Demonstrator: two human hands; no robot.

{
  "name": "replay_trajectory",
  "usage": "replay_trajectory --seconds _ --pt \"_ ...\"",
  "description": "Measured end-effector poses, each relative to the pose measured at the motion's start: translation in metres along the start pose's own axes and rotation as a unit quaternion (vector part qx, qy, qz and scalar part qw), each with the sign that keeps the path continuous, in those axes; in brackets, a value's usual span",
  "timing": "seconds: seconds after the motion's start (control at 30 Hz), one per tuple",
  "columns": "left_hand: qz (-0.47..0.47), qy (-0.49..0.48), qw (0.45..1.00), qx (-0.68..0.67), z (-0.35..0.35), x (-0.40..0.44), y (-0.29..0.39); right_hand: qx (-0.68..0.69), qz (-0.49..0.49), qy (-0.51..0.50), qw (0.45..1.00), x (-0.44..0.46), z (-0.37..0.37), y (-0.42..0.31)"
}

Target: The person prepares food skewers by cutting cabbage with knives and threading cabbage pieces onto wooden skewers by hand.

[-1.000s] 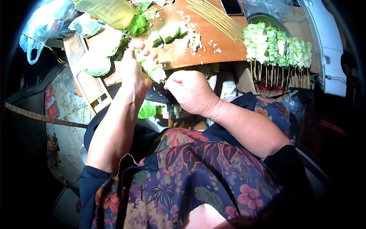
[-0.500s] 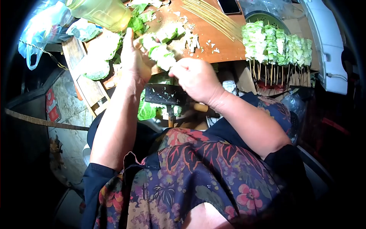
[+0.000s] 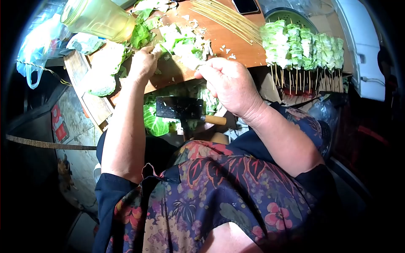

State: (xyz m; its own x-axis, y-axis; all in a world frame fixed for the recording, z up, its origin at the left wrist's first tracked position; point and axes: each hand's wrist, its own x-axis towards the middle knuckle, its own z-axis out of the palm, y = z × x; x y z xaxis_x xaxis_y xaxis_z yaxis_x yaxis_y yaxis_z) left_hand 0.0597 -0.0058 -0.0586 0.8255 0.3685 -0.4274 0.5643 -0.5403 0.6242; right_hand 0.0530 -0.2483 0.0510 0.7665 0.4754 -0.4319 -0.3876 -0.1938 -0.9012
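My right hand (image 3: 230, 84) is closed in a pinch at the near end of a skewer of cabbage pieces (image 3: 192, 57). The pale green pieces run up and left from its fingertips over the board; the stick itself is mostly hidden. My left hand (image 3: 145, 63) is down at the cutting board (image 3: 168, 75), fingers bent together beside loose green leaves (image 3: 143, 31). Whatever lies between those fingers is hidden. A large pale cabbage piece (image 3: 103, 78) sits left of that hand. Bare bamboo skewers (image 3: 230, 19) lie at the back of the board.
Finished cabbage skewers (image 3: 301, 46) stand in a row at right, beside a green colander (image 3: 291, 16). A cleaver (image 3: 179, 107) rests below the board over cabbage leaves (image 3: 155, 122). A yellowish plastic jug (image 3: 99, 19) stands back left, a phone (image 3: 246, 6) at the back.
My left hand has left the skewered cabbage and lowered to the board, its fingers drawing together. My right hand has shifted slightly right, and the view has moved a little.
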Motion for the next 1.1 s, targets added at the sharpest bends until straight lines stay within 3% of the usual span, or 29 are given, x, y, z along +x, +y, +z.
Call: replay_trajectory --seconds 0.1,0.17,0.37,0.43,0.5,0.57,0.73,1.0,1.1 --pt "-0.019 -0.049 0.998 -0.022 -0.005 -0.003 0.003 -0.008 -0.010 -0.003 1.000 0.001 -0.002 0.001" --pt "-0.102 -0.079 0.988 -0.084 -0.006 -0.005 0.006 -0.015 -0.011 -0.014 1.000 0.000 0.000 -0.001" --pt "-0.090 -0.069 0.978 -0.175 0.001 -0.019 0.003 -0.079 0.002 -0.036 0.996 0.001 0.003 0.002" --pt "-0.092 -0.015 0.890 -0.447 0.003 -0.022 -0.001 -0.079 0.005 -0.042 0.996 0.001 0.005 0.007" --pt "-0.089 -0.021 0.824 -0.560 -0.007 -0.023 -0.005 -0.078 0.008 -0.049 0.996 0.000 0.007 0.009" --pt "-0.131 0.007 0.807 -0.576 -0.017 -0.020 -0.005 -0.111 0.000 -0.068 0.992 -0.004 0.008 0.009" --pt "-0.076 0.065 0.786 -0.610 -0.022 -0.024 -0.011 -0.102 0.004 -0.091 0.991 -0.006 0.013 0.012" --pt "-0.047 0.067 0.783 -0.617 -0.036 -0.038 -0.006 -0.096 0.024 -0.116 0.988 -0.009 0.017 0.009" --pt "-0.033 0.069 0.782 -0.619 -0.037 -0.033 -0.014 -0.151 -0.041 -0.100 0.983 -0.007 0.018 0.016"
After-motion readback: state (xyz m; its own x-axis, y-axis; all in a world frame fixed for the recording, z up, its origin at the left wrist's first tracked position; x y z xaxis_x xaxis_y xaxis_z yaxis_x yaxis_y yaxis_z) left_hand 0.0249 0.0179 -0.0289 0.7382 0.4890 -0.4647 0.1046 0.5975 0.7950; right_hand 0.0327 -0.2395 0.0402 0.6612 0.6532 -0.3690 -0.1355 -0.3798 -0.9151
